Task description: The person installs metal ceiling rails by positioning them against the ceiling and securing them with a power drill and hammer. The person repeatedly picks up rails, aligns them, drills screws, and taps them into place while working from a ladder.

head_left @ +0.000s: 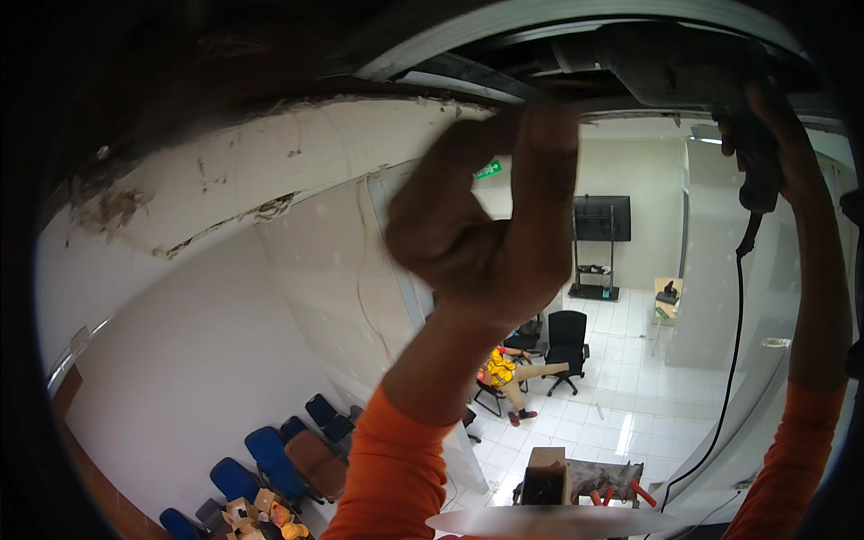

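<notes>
— Where's the drill?
— Up and right of the left hand, long axis sideways, nose leftward; the right hand is nearer, its fingers clamped round it
— Left fingers?
— Curled; can't tell whether they pinch anything
— Count?
— One drill, one cord, two hands

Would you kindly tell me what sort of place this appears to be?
Probably an office or meeting room under repair or fitting-out: there is a black screen on a stand, a black office chair, and a power tool held overhead in the right hand.
</notes>
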A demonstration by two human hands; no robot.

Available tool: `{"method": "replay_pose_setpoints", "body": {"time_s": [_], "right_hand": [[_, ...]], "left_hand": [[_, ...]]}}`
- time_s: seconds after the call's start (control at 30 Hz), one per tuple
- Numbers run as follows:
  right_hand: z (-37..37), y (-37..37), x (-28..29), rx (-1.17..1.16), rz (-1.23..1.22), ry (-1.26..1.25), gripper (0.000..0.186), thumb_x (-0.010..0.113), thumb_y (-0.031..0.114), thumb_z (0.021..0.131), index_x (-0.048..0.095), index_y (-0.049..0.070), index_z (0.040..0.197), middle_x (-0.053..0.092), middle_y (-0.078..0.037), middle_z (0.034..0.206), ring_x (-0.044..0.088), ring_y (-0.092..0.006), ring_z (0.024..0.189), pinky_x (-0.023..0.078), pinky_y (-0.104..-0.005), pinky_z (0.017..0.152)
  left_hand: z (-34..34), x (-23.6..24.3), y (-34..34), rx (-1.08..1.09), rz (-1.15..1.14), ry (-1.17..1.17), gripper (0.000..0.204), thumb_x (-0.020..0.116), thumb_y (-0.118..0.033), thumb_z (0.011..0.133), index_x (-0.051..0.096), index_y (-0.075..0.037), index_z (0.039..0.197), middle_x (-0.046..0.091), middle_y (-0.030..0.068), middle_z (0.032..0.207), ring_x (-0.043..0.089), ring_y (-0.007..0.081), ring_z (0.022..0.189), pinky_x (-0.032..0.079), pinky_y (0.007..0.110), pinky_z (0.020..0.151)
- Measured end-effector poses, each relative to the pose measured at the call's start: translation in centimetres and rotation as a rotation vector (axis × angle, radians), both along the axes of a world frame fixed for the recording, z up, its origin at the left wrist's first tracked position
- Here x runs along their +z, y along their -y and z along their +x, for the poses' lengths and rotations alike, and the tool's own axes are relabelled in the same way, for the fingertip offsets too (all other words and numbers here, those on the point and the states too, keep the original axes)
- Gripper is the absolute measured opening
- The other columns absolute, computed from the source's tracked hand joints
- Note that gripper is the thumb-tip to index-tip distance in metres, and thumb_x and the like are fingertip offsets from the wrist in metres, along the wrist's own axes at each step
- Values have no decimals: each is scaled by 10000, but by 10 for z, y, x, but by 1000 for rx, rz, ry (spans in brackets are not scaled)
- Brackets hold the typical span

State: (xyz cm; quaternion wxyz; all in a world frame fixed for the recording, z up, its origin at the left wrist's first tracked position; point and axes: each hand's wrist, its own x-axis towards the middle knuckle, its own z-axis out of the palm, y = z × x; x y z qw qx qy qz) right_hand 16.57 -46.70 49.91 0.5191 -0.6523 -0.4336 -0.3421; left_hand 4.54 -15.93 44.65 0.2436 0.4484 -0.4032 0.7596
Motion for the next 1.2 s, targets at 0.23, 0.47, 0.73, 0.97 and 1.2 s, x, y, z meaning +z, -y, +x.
{"method": "replay_pose_setpoints", "body": {"time_s": [0.23,0.47,0.73,0.97,1.2], "right_hand": [[-6,-5,-1,-5,0,-51,606,584,646,935,587,96,1190,679,-37,860,672,-132,683,497,-264,501],[-5,-3,1,-20,-10,-23,590,555,627,961,574,97,1219,683,-43,876,676,-130,702,505,-266,511],[-3,-4,-1,-32,21,12,582,543,594,982,546,88,1270,674,-57,880,673,-138,702,510,-269,527],[-4,-5,1,-12,-3,2,609,554,616,964,537,86,1261,662,-54,869,671,-141,696,508,-269,518],[-1,-10,0,-20,-10,8,613,567,640,945,550,89,1214,658,-53,860,672,-142,700,511,-266,523]], "left_hand": [[-60,75,19,488,286,-128,483,758,-423,863,732,48,967,736,150,822,721,204,753,571,327,711],[-79,97,33,498,487,-578,635,829,-559,782,748,48,952,729,135,760,717,222,698,562,342,668],[-78,103,50,702,270,-657,626,752,-599,843,753,26,883,686,101,651,682,193,594,504,317,538],[-74,106,39,655,342,-674,630,745,-598,850,749,29,904,688,108,663,685,204,606,512,327,557],[-65,109,32,616,378,-660,629,747,-592,851,744,33,925,692,114,680,689,212,621,519,334,575]]}}
